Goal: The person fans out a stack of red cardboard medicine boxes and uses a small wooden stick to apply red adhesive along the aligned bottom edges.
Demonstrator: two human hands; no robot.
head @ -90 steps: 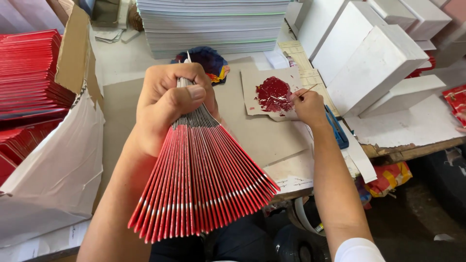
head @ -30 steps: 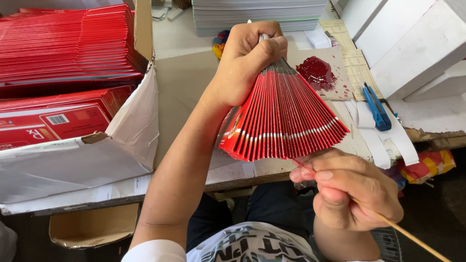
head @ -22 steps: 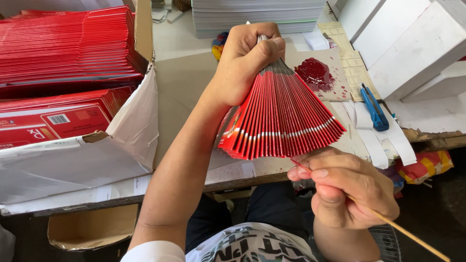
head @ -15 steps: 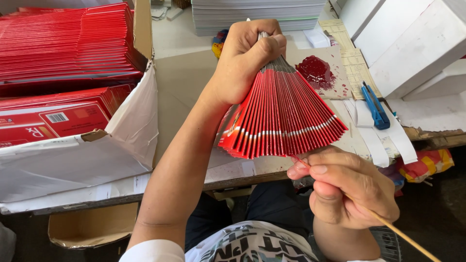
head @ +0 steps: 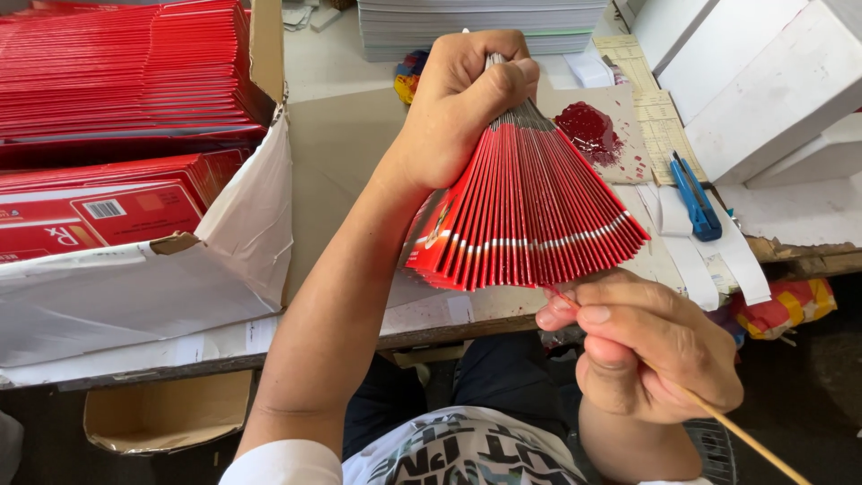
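A fanned stack of red cards (head: 525, 216) is held above the counter (head: 337, 153) by the left hand (head: 458, 112), whose grip is clamped on the narrow end of the fan. A thin wooden stick (head: 718, 418) is pinched in the closed grip of the right hand (head: 651, 346), its tip touching the fan's lower edge. A patch of red paste (head: 588, 130) is seen on a card beyond the fan. A blue cutter (head: 696, 198) lies to the right, and red packets (head: 126, 76) are stacked in an open box at the left.
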